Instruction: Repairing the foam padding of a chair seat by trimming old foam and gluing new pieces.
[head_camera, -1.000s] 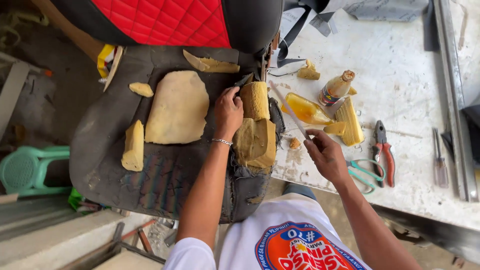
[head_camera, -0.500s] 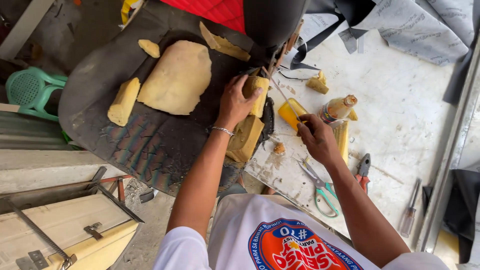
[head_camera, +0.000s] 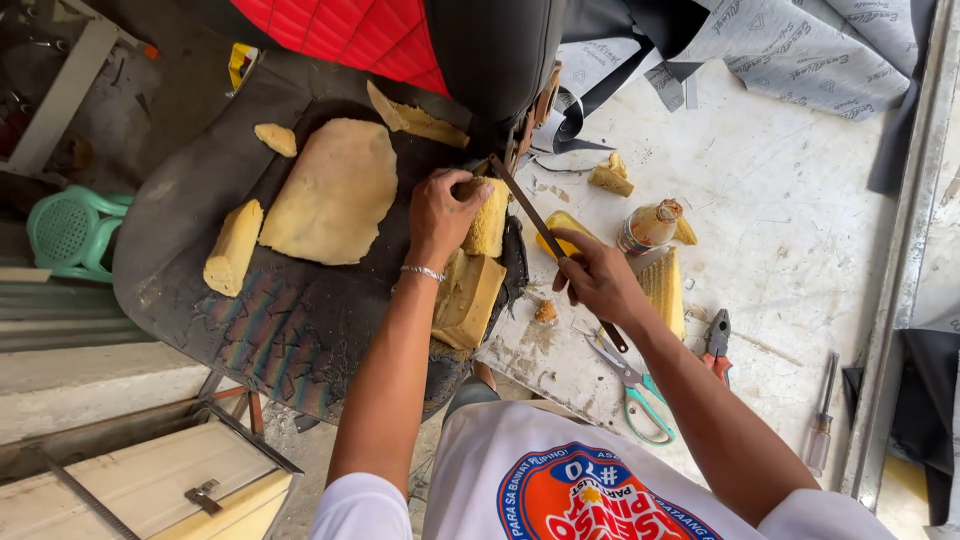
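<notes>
Green plastic stool (head_camera: 70, 232) is sitting far left, below the seat level. Dark seat base (head_camera: 300, 320) is lying in front of the person, its cover off and its surface worn. On it, left to right: a foam wedge (head_camera: 233, 247), a small foam scrap (head_camera: 276, 139), a large flat foam sheet (head_camera: 336, 190) and a long foam strip (head_camera: 420, 122) up by the red quilted seat back (head_camera: 350, 35).

Left hand (head_camera: 438, 215) is pressing down on a foam block (head_camera: 487, 218) at the seat's right edge, fingers curled over its top. A second foam block (head_camera: 470, 295) is lying just below it, touching the wrist area.

Right hand (head_camera: 597, 280) is gripping a long thin blade (head_camera: 530, 212), fingers closed round its lower end; the tip is angling up-left and meeting the foam block beside the left hand.

On the white workbench (head_camera: 780, 200): scissors with green handles (head_camera: 632, 388) are lying just under the right forearm, a glue bottle (head_camera: 650, 225) is standing just above the hand, then red-handled pliers (head_camera: 717, 340) and a screwdriver (head_camera: 822, 415) are lying further right. Grey fabric (head_camera: 800, 50) is bunching at top right.
</notes>
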